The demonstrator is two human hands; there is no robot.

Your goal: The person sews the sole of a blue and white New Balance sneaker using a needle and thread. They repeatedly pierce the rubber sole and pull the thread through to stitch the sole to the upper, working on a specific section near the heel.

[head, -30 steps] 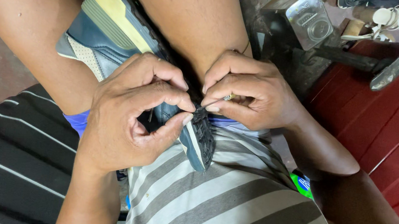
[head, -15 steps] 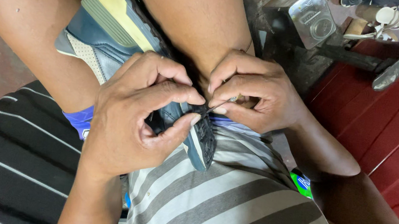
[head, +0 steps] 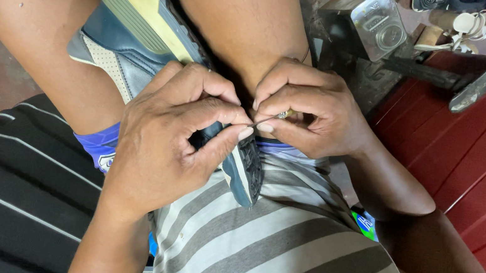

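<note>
**Hand-stitching the heel of a sports shoe held between the knees**

The blue-grey sports shoe (head: 141, 46), yellow-edged sole turned up, is clamped between the person's bare knees above a striped shirt (head: 278, 249). The left hand (head: 173, 139) is curled closed over the heel end, thumb and forefinger pressed together on the material. The right hand (head: 309, 114) pinches a thin metal needle or awl (head: 271, 117), its tip meeting the left fingertips; any thread is too fine to make out. To do this step well, the knees should probably keep the shoe from twisting, the left grip should stay close to the entry point, and the tool should go in straight, clear of the thumb.

Beyond the knees, on the floor, lies a clear, square plastic box (head: 378, 24) with a round embossed mark. A small green-and-blue label (head: 364, 223) shows beside the right forearm.
</note>
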